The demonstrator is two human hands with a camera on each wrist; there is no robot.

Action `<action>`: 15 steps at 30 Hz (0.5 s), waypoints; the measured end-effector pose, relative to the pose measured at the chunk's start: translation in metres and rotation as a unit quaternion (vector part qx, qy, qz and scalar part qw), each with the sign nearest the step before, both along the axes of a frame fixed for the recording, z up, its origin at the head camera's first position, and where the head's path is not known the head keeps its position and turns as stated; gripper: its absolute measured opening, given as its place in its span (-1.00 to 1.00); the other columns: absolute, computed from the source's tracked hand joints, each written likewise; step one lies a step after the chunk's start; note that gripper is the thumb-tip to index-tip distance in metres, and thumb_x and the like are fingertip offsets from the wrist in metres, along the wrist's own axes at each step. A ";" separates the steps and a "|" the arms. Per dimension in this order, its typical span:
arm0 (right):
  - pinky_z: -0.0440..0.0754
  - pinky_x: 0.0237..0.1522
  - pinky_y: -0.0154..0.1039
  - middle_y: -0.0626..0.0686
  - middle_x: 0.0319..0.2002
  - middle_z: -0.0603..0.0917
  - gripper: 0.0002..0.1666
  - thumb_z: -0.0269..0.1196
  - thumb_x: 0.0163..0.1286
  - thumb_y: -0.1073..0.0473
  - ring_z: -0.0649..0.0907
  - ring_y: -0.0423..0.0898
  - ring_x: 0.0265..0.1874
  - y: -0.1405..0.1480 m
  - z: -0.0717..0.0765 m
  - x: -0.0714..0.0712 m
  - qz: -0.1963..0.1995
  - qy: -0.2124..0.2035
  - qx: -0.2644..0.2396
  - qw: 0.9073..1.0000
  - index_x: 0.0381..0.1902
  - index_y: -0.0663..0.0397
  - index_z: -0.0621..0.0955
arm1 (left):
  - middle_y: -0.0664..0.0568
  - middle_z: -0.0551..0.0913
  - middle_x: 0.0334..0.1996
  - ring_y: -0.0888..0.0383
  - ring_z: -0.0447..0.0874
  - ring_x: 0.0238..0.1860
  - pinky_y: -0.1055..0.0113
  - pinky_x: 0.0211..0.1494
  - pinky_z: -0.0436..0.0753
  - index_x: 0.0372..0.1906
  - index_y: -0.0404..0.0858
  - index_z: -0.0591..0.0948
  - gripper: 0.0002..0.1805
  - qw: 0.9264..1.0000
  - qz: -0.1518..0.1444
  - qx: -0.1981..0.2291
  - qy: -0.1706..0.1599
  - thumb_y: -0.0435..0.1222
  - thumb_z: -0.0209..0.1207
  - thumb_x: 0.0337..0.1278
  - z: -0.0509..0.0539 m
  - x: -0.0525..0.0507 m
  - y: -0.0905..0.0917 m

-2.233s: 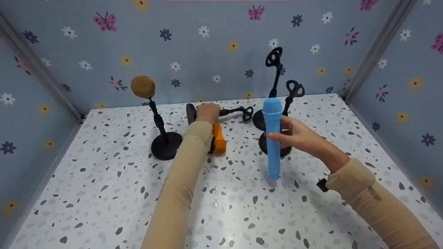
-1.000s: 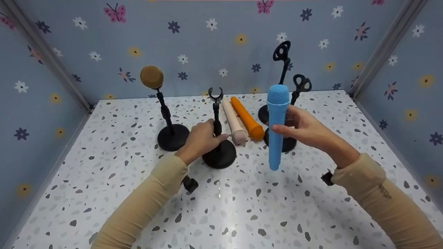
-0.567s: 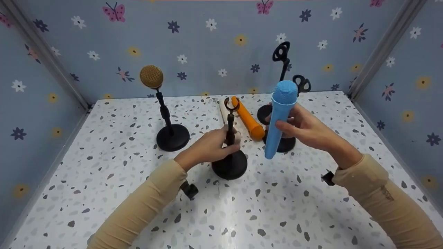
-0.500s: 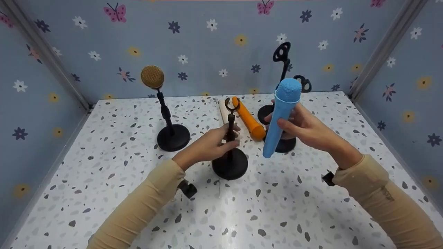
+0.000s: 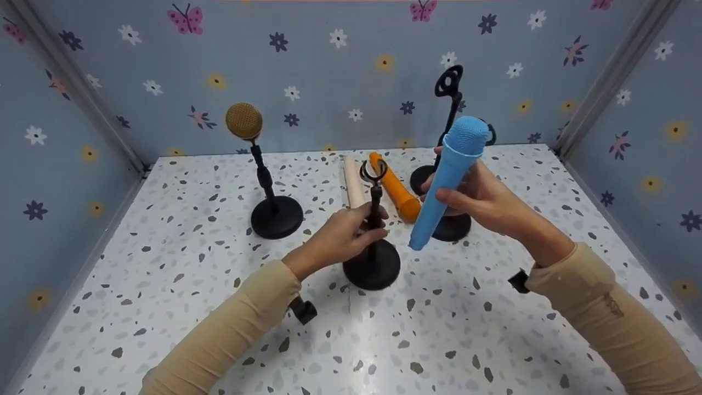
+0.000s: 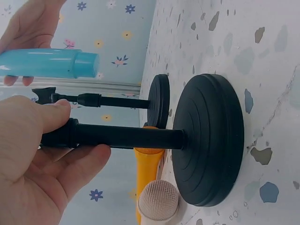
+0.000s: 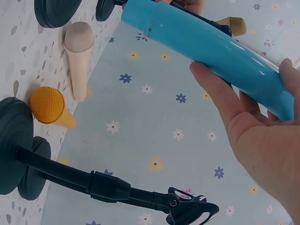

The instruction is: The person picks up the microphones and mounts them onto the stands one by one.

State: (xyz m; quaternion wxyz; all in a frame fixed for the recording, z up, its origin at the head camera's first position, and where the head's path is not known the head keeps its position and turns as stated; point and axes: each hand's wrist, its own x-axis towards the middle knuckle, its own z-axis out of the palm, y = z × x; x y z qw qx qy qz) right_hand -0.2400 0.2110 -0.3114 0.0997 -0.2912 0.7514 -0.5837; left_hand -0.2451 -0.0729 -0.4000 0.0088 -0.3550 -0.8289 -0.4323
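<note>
My left hand (image 5: 340, 236) grips the post of a black desktop microphone stand (image 5: 373, 269), now upright with its open clip at the top. In the left wrist view the thumb and fingers close round that post above the round base (image 6: 206, 140). A light blue microphone (image 5: 452, 164) is in my right hand (image 5: 493, 203), held in the air just right of the stand. It tilts, with its mesh head up to the right and its tail end down toward the stand. The tail stays apart from the clip.
An orange microphone (image 5: 396, 189) and a pale pink one (image 5: 354, 178) lie behind the held stand. At left, a gold-headed microphone (image 5: 244, 120) stands on its own base (image 5: 277, 218). Two more black stands (image 5: 451, 227) are at right, partly hidden by the right hand.
The stand that lay on its side at the back is upright and nearer the front, carried by my left hand. My right hand has tilted the blue microphone from vertical, head rightward.
</note>
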 end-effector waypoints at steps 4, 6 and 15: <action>0.60 0.11 0.24 0.25 0.14 0.61 -0.20 0.15 0.56 0.28 0.67 0.18 0.11 -0.001 0.001 0.000 0.007 0.014 -0.006 1.000 0.61 -0.11 0.09 | -0.05 0.69 -0.10 0.15 0.73 -0.07 0.40 0.01 0.68 0.15 -0.25 0.51 -0.67 1.000 -0.008 -0.002 -0.019 -0.28 0.26 0.39 0.001 0.000 -0.002; 0.61 0.12 0.21 0.23 0.15 0.62 -0.22 0.14 0.56 0.28 0.66 0.17 0.12 -0.002 0.001 0.000 0.009 0.026 -0.002 1.000 0.61 -0.09 0.12 | -0.07 0.68 -0.06 0.14 0.72 -0.04 0.38 0.04 0.67 0.21 -0.24 0.47 -0.61 1.000 -0.015 0.003 -0.023 -0.30 0.27 0.38 0.002 0.001 -0.004; 0.52 0.23 0.24 0.19 0.19 0.60 -0.35 0.19 0.56 0.13 0.60 0.19 0.21 -0.013 0.012 0.001 -0.022 0.022 0.036 0.999 0.48 0.14 0.25 | -0.12 0.66 0.06 0.01 0.69 0.06 0.23 0.17 0.64 0.26 -0.29 0.38 -0.52 0.998 -0.048 0.040 -0.033 -0.44 0.25 0.33 0.009 -0.003 -0.004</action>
